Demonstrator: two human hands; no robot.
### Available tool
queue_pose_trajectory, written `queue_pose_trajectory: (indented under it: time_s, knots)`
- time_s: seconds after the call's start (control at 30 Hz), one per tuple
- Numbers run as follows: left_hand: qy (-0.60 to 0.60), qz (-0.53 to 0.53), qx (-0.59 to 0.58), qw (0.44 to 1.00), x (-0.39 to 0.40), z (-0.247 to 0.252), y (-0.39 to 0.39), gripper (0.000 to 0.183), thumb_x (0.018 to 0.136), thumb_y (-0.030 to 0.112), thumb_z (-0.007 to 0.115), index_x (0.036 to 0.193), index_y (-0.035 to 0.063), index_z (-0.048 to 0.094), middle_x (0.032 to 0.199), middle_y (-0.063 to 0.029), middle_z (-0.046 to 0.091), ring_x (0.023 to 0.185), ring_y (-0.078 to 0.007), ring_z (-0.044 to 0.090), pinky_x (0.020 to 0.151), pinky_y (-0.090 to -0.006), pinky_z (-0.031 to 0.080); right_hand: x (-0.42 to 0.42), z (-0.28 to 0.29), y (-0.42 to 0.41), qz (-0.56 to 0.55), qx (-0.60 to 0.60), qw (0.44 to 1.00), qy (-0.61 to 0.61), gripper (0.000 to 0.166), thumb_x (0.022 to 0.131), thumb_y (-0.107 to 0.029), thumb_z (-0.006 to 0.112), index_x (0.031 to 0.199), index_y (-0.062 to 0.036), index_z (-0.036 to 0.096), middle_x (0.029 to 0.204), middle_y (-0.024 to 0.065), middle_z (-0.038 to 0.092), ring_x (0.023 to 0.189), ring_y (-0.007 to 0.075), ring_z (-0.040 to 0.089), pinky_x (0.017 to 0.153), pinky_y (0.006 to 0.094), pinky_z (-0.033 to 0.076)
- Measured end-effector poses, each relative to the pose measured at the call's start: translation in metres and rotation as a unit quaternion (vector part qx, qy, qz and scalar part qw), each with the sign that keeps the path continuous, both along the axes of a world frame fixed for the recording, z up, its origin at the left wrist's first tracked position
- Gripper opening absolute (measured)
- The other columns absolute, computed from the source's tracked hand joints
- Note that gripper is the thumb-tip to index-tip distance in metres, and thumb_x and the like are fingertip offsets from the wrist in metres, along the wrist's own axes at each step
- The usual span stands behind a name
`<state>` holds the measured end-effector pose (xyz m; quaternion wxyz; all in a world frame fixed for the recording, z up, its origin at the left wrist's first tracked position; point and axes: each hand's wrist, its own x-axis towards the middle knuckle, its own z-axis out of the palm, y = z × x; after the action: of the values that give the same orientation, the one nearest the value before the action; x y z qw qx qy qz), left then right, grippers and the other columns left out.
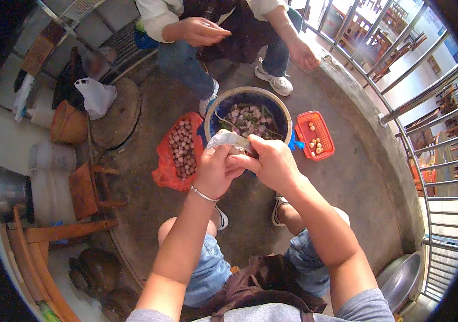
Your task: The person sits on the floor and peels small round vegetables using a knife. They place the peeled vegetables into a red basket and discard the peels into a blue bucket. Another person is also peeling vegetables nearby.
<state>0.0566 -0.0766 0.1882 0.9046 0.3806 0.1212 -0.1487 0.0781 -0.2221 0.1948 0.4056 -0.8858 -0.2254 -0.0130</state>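
Note:
Above the near rim of a round tub (288,112), my two hands meet. My left hand (220,163) pinches a small pale, roundish item (237,150), and my right hand (271,159) grips a curved metal blade (229,139) that reaches over my left fingers. The tub holds pale and purplish peelings with green bits (249,120). Left of it, a red mesh bag (160,167) lies spread with many small round bulbs (182,149), possibly garlic. On the right, a red plastic basket (328,135) contains several peeled pale-yellow pieces (318,147).
A person (229,36) sits across the tub, hands raised, white shoes near it. A round stone lid (122,116) bears a white plastic bag (95,98). Wooden stools (86,189) stand left, metal railings (408,116) curve along the right, and a metal basin (402,283) leans at lower right.

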Motion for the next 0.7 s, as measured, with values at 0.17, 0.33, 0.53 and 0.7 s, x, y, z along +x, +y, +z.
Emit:
queue_pose_trajectory:
  time_s: [0.17, 0.33, 0.53, 0.7]
  knots:
    - [0.011, -0.066, -0.062, 0.996, -0.003, -0.012, 0.016, 0.014, 0.089, 0.025, 0.048, 0.094, 0.0123, 0.053, 0.062, 0.0045, 0.045, 0.046, -0.0038, 0.037, 0.038, -0.019, 0.03, 0.002, 0.005, 0.002, 0.027, -0.02, 0.999, -0.029, 0.049, 0.074, -0.052, 0.061, 0.071, -0.0041, 0.05, 0.062, 0.0191, 0.057, 0.063, 0.0374, 0.059, 0.054, 0.0438, 0.046]
    - [-0.007, 0.007, 0.011, 1.0, -0.002, -0.013, 0.01, 0.013, 0.089, 0.024, 0.049, 0.09, 0.0108, 0.052, 0.062, 0.0041, 0.046, 0.045, -0.0042, 0.037, 0.038, -0.0194, 0.03, 0.001, -0.007, 0.012, -0.012, 0.008, 1.0, -0.016, 0.048, 0.073, -0.051, 0.062, 0.071, -0.0047, 0.05, 0.06, 0.0179, 0.057, 0.06, 0.0372, 0.059, 0.052, 0.0441, 0.046]
    - [-0.007, 0.0, -0.02, 1.0, -0.005, -0.019, 0.017, 0.013, 0.089, 0.017, 0.045, 0.08, 0.0092, 0.052, 0.06, 0.0045, 0.044, 0.044, -0.0027, 0.034, 0.037, -0.0177, 0.027, 0.0, -0.011, 0.016, -0.007, -0.006, 0.999, -0.032, 0.048, 0.074, -0.051, 0.061, 0.069, -0.0047, 0.051, 0.06, 0.0181, 0.057, 0.06, 0.0368, 0.059, 0.052, 0.0435, 0.046]
    - [0.021, 0.013, 0.012, 1.0, -0.004, -0.015, 0.017, 0.011, 0.089, 0.017, 0.046, 0.083, 0.0096, 0.051, 0.061, 0.004, 0.045, 0.043, -0.0027, 0.035, 0.037, -0.018, 0.027, -0.001, -0.011, 0.019, -0.007, -0.002, 1.0, 0.018, 0.049, 0.076, -0.051, 0.06, 0.069, -0.003, 0.054, 0.061, 0.0191, 0.057, 0.062, 0.0371, 0.059, 0.055, 0.0434, 0.046]
